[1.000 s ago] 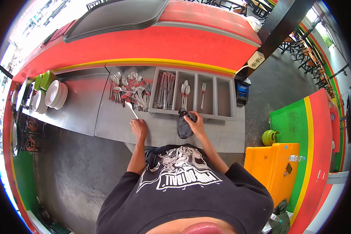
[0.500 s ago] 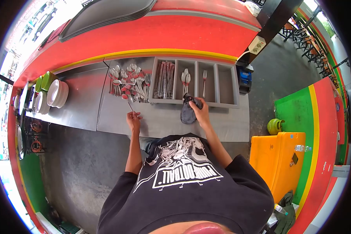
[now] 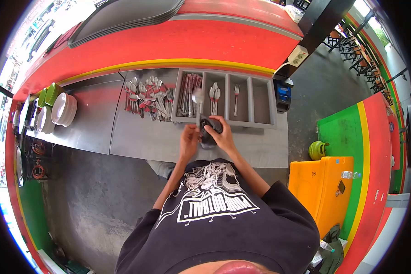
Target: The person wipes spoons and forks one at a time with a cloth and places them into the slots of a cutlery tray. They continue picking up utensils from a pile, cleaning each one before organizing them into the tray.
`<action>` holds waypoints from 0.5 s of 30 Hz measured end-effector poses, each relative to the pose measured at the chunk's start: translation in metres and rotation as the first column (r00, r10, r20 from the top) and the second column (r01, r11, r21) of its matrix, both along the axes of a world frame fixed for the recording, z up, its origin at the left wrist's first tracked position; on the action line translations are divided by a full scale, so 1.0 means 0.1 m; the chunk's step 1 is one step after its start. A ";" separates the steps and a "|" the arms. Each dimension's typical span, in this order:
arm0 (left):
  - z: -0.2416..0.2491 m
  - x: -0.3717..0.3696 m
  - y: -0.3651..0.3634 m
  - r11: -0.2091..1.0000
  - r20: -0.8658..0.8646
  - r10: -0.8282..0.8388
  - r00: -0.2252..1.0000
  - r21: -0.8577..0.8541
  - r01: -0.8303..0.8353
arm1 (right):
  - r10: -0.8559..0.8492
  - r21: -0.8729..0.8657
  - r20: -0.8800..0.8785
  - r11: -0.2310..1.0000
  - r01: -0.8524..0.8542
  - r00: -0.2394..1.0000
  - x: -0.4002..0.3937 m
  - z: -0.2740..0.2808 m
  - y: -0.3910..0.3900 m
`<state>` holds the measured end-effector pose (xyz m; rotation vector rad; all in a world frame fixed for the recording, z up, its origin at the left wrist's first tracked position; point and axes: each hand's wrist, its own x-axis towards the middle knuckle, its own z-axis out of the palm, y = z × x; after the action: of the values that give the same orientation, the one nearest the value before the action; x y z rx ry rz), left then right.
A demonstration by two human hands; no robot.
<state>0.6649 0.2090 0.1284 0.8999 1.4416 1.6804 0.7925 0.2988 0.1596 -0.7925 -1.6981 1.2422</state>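
Observation:
My left hand (image 3: 189,139) is closed on the handle of a spoon (image 3: 198,98), whose bowl points up and is blurred by motion. Close beside it, my right hand (image 3: 222,134) grips a dark cloth (image 3: 208,141) near the spoon's handle. Both hands are over the front of the steel counter. Just beyond them lies a grey cutlery tray (image 3: 255,124). Its compartments hold wrapped cutlery (image 3: 189,95), a few spoons (image 3: 214,96) and one fork (image 3: 236,100); the rightmost shows nothing inside. Left of the tray is a loose pile of spoons and forks (image 3: 148,97).
White bowls (image 3: 65,109) and green bowls (image 3: 55,94) stand at the counter's left end. Black trays (image 3: 128,20) are stacked on the red ledge behind. A blue and black box (image 3: 283,96) is right of the cutlery tray. An orange cooler box (image 3: 319,192) stands at the right.
My left hand has moved right with the spoon, from in front of the pile to beside the cloth. My right hand and the cloth have shifted slightly left.

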 end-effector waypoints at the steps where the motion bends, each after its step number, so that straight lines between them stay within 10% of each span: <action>1: 0.00 0.06 0.00 0.998 0.000 -0.066 0.998 0.002 0.066 | -0.007 -0.072 -0.015 0.997 0.006 1.000 0.01 -0.01 0.00; 15: 0.07 0.15 -0.21 0.964 -0.207 -0.256 0.944 -0.132 0.232 | -0.245 -0.361 -0.063 0.909 0.207 0.967 0.08 -0.05 0.07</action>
<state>0.6803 0.1885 0.1357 1.1848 1.4803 1.3407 0.8009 0.3057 0.1545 -1.0826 -1.2697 1.4155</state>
